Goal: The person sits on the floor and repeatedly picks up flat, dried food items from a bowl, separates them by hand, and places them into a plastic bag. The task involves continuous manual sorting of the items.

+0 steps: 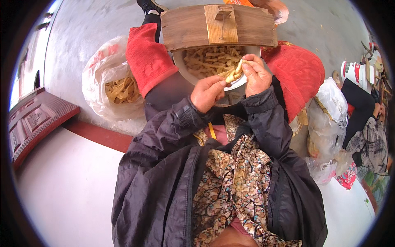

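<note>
Between my hands is a folded bundle of pale yellow, strip-like food (233, 73); I cannot tell the exact kind. My left hand (207, 92) pinches its lower left end between thumb and fingers. The upper right end is in the fingertips of my right hand (256, 74). Just beneath lies a white basin (184, 71) between my knees, holding many similar strips (206, 60). Across the basin's far side rests a brown wooden board (182, 29), which hides part of it. A lighter wooden piece (220, 29) with a small block and a thin metal rod sits on the board.
To the left, an open plastic bag (98, 98) of broader strips stands on the grey floor. Red cloth covers (151, 58) wrap my legs. Filled plastic bags (324, 129) and a white bucket (355, 74) stand at right, near another person's leg (358, 108). A carved dark-red wooden panel (40, 120) is far left.
</note>
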Demonstrator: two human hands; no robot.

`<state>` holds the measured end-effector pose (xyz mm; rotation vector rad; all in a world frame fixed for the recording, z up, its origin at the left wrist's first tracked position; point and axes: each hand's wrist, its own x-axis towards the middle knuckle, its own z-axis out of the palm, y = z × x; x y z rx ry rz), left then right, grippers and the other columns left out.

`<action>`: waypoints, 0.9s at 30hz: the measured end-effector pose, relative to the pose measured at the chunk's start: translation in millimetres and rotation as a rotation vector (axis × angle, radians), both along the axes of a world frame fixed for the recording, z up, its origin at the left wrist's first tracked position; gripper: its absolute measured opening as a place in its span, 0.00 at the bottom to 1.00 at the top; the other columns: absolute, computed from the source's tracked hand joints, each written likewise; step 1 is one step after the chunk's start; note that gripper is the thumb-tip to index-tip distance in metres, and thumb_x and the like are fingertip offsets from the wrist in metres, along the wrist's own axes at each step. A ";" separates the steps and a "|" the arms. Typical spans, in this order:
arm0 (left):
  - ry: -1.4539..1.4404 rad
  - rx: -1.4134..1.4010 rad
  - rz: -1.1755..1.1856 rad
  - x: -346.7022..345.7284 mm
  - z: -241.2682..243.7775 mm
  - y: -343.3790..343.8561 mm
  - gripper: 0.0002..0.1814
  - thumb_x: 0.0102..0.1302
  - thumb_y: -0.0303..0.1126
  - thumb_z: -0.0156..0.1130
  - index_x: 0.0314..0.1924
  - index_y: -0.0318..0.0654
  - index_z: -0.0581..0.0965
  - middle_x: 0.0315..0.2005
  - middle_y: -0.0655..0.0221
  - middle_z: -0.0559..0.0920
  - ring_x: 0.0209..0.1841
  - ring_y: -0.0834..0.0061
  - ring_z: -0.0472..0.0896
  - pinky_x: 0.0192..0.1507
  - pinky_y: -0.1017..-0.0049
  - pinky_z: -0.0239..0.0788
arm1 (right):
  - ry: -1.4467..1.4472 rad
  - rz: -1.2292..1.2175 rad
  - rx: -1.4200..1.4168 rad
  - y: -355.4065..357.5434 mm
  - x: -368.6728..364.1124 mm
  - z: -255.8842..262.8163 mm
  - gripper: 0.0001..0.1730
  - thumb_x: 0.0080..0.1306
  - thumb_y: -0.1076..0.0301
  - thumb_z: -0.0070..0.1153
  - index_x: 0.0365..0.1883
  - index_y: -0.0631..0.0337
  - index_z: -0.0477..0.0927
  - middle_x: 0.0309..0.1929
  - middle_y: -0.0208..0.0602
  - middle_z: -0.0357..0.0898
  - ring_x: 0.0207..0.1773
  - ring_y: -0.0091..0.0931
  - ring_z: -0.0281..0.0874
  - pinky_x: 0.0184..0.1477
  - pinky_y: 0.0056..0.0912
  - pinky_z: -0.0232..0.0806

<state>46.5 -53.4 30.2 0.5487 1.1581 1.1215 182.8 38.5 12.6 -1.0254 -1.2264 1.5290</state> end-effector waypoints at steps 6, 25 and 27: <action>1.130 0.377 -0.145 -12.4 14.5 8.6 0.05 0.61 0.27 0.54 0.37 0.37 0.76 0.25 0.56 0.76 0.28 0.58 0.77 0.28 0.69 0.67 | -0.241 0.178 0.182 4.4 15.8 8.7 0.08 0.62 0.77 0.51 0.38 0.70 0.78 0.52 0.36 0.68 0.51 0.25 0.68 0.55 0.25 0.59; 1.127 0.514 -0.239 -27.0 12.0 14.9 0.03 0.58 0.29 0.57 0.31 0.39 0.75 0.23 0.59 0.77 0.28 0.57 0.78 0.27 0.65 0.69 | -0.903 0.641 1.006 27.6 18.0 50.7 0.12 0.53 0.62 0.58 0.35 0.53 0.75 0.27 0.29 0.74 0.40 0.31 0.72 0.45 0.40 0.58; 1.105 0.471 -0.301 -18.3 15.3 20.9 0.04 0.59 0.29 0.57 0.32 0.37 0.76 0.23 0.58 0.77 0.28 0.57 0.78 0.27 0.67 0.69 | -0.890 0.726 0.999 23.1 6.0 56.3 0.13 0.52 0.61 0.59 0.35 0.54 0.73 0.27 0.30 0.74 0.38 0.32 0.72 0.45 0.39 0.59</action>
